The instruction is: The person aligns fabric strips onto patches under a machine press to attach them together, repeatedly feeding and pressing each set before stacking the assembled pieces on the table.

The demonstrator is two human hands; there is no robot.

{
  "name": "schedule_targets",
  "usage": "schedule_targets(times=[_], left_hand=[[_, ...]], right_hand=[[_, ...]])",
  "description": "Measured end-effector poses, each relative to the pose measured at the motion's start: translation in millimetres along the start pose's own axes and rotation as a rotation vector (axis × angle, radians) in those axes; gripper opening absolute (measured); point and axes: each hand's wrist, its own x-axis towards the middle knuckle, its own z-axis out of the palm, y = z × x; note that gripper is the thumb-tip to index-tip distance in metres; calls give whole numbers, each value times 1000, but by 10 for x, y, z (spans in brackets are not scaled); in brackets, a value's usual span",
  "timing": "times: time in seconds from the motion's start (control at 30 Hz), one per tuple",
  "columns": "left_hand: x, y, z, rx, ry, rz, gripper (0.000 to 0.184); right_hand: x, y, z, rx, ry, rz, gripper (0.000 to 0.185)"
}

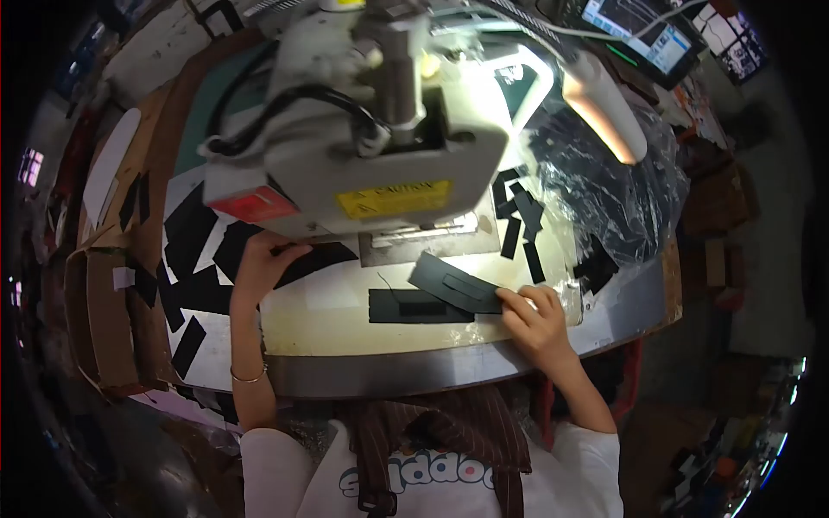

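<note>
My right hand (537, 326) pinches the right end of a black strip (449, 282) that has a long rectangular outline stitched or marked on it. Under and beside that strip, a second black strip (380, 307) lies flat on the pale work plate, a loose thread by its upper edge. At the left, my left hand (257, 269) has its fingers closed on a black piece (324, 260), which tapers to a point near the machine's metal plate (377, 253). Above both hands stands the sewing machine head (345, 164), hiding the needle area.
Loose black pieces (195, 293) are scattered at the left, and small black scraps (522, 211) lie right of the machine. Clear plastic wrap (617, 186) covers something dark farther right. A lamp (609, 112) and a control screen (643, 33) stand at the upper right; an open cardboard box (108, 319) sits left.
</note>
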Motion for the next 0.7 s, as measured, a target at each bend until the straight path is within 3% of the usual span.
schedule_targets(times=[0.1, 0.23, 0.3, 0.53, 0.63, 0.67, 0.7], left_hand=[[25, 42, -39, -14, -97, 68, 14], [-66, 164, -121, -45, -107, -68, 15], [-136, 138, -169, -106, -140, -18, 16], [-287, 185, -241, -469, -230, -16, 17], [-256, 235, -178, -560, -265, 38, 16], [-242, 263, -139, -582, -274, 62, 16], [-220, 329, -82, -532, -308, 44, 16]], right_hand=[[-106, 15, 98, 46, -68, -26, 13], [-94, 42, 120, 77, -49, -44, 14], [-96, 48, 120, 90, -37, -52, 15], [-39, -87, 107, 260, 265, -79, 17], [-55, -267, 241, 590, 229, 109, 20], [-60, -426, 265, 777, 133, 428, 31], [27, -455, 261, 643, 122, 444, 36]])
